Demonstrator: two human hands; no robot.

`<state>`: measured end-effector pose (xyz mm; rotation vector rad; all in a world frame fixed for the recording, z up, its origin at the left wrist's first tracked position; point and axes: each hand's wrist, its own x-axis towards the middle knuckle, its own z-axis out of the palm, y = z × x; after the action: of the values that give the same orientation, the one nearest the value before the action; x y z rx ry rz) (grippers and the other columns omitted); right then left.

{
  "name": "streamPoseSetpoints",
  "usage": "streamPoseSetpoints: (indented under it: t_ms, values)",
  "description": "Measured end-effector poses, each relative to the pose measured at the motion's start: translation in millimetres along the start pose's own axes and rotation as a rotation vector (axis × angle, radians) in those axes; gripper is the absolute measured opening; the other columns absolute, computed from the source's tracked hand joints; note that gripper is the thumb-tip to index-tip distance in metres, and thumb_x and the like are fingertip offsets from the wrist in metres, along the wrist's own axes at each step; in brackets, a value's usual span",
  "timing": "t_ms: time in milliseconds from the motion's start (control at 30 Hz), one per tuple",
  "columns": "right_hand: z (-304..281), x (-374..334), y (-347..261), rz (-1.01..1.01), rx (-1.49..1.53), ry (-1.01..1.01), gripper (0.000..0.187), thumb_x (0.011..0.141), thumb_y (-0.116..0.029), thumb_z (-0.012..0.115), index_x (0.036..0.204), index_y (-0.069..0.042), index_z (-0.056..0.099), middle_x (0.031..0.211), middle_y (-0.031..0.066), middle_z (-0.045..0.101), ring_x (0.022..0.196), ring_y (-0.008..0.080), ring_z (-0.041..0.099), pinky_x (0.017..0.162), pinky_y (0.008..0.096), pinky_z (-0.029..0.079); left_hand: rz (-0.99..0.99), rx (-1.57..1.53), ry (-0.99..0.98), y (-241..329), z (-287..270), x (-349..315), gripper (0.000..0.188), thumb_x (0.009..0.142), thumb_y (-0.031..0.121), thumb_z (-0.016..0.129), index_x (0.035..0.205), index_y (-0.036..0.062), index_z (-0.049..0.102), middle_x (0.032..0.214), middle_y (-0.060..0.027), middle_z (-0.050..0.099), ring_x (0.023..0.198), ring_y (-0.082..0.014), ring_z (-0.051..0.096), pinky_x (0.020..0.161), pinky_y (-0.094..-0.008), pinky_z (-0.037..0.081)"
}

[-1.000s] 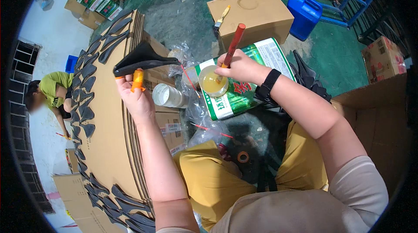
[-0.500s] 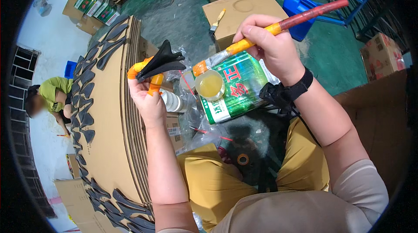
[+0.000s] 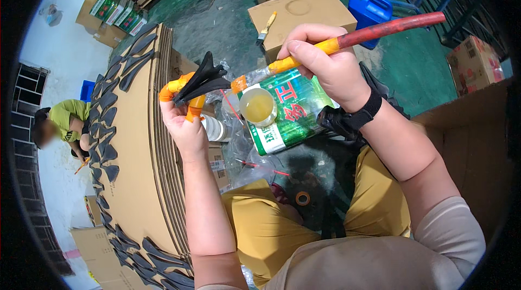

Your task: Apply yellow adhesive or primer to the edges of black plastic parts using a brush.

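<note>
My left hand (image 3: 186,131), its fingertips covered in orange and yellow, is closed around black, thin, flared pieces (image 3: 203,86) that fan out to the right. Between the fingers of my right hand (image 3: 332,67) is a long-handled brush (image 3: 382,28), its handle yellow and dark red. The brush's orange bristle end points left, close to the tips of the black pieces; whether they touch I cannot tell. Below the bristles, a cup (image 3: 274,106) of yellowish liquid stands on a green and white tin (image 3: 297,130). A white cylindrical container (image 3: 215,128) sits beside my left wrist.
At left, many black pieces (image 3: 110,132) lie on a stack of cardboard (image 3: 135,181). Ahead is a carton (image 3: 304,16) bearing a small brush (image 3: 266,29). A blue jerrycan (image 3: 370,12) stands behind my right hand. A person in a green shirt (image 3: 70,116) crouches beyond the stack.
My right hand has moved slightly left, bringing the brush from the cup's rim toward the black pieces. The black pieces have shifted a little in my left hand. The other person's arm has moved.
</note>
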<state>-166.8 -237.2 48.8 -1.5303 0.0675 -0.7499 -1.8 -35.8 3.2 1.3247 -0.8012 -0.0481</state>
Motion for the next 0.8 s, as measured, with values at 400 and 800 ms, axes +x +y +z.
streamPoseSetpoints:
  t_ms: [400,800]
  values:
    - [5.6,0.3,5.3,-0.091,-0.06,0.0,0.021,0.086,-0.018,0.055,0.078,-0.001,0.063,0.062,-0.0001,0.054,0.051,0.0043,0.043,0.047,0.0197,0.035,0.031,-0.025,-0.017,-1.9,-4.5,-0.4,0.042,0.082,-0.003,0.059,0.121,0.0041,0.044,0.119,-0.0113,0.054,0.111,-0.0213,0.053,0.097,-0.0337,0.042]
    - [6.9,-1.5,8.8,0.013,0.152,0.017,0.021,0.086,-0.02,0.055,0.079,-0.002,0.063,0.067,0.0009,0.057,0.054,0.0038,0.046,0.046,0.0183,0.035,-0.016,-0.191,0.045,0.9,-1.2,0.5,0.041,0.081,-0.008,0.053,0.119,0.0028,0.044,0.117,-0.0112,0.054,0.108,-0.0201,0.053,0.097,-0.0342,0.042]
